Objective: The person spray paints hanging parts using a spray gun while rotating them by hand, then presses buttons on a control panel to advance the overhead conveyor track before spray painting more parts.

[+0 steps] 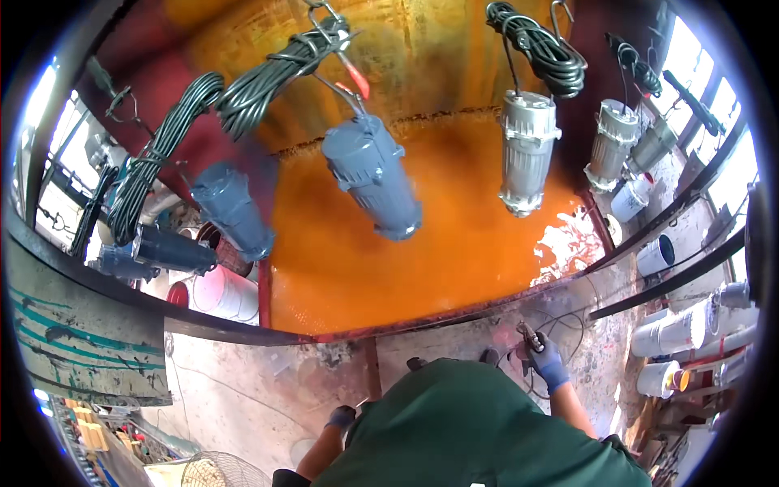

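My right hand (548, 362), in a blue-grey glove, is closed around a metal spray gun (531, 335) with its front end toward the orange basin. My left hand (343, 417), in a dark glove, is low beside my green-clad body; its fingers are partly hidden, and I cannot make out their grip. Ahead, a wet-looking blue-grey pump body (373, 177) hangs tilted by its black cable coil (280, 75). To its right dangles a bare silver pump body (527, 154) under another cable coil (542, 53). Neither hand touches these hanging bodies.
Orange liquid (422, 276) fills a basin with a dark red rim (389, 326). More blue-grey bodies (233, 209) hang left, more silver ones (612, 146) right. A dark curved rail (243, 329) crosses before me. White buckets (680, 331) stand right; a thin hose (578, 345) loops on the floor.
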Demonstrator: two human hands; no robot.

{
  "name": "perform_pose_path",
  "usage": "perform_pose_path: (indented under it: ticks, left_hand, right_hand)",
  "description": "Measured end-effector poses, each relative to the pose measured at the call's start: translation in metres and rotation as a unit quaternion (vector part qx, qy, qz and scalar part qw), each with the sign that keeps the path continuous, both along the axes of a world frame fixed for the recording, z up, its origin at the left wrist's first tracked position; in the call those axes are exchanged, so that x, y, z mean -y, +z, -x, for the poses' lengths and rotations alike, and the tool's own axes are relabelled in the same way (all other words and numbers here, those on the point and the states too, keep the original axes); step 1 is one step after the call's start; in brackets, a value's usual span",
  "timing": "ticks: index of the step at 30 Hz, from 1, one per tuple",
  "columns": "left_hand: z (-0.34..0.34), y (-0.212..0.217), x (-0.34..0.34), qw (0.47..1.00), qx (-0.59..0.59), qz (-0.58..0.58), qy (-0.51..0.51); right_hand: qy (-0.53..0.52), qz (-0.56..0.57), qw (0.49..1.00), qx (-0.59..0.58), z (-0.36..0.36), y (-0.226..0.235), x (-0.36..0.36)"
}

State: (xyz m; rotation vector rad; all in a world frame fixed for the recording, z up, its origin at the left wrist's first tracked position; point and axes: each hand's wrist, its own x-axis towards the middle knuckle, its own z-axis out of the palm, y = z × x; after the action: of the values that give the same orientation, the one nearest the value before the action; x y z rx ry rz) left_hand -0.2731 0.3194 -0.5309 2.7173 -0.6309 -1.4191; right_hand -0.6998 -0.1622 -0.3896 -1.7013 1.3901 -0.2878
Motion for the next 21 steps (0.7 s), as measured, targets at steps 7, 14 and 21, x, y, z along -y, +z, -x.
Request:
perform_pose_path:
  ticks: [7,14,21]
  left_hand:
    - [-0.012,-0.023,0.017,0.982,0.068,0.079,-0.156]
    - [0.021,0.025,0.187,0.946,0.085,0.313,0.029]
    - [0.073,0.27,0.478,0.76,0.026,0.649,0.005]
  right_hand:
    - [-0.122,-0.111,0.983,0.075,0.05,-0.054,0.03]
    - [-0.123,0.001,0.988,0.096,0.056,0.0,0.09]
    - [-0.261,0.073,0.929,0.253,0.074,0.043,0.153]
